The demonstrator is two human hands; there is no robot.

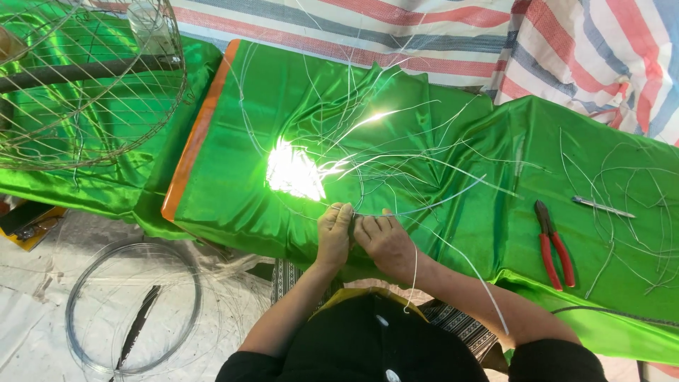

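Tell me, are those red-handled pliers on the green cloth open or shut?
Shut: the red-handled pliers lie with their dark tips together and handles only slightly apart.

Glossy green satin cloth (438, 177) covered the tabletop; thin bare metal wire (424, 205) gleamed, and the pliers (554, 244) had red plastic-coated handles.

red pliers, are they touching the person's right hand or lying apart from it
Apart. The head view shows the red pliers lying on the green cloth, with bare cloth between them and the right hand.
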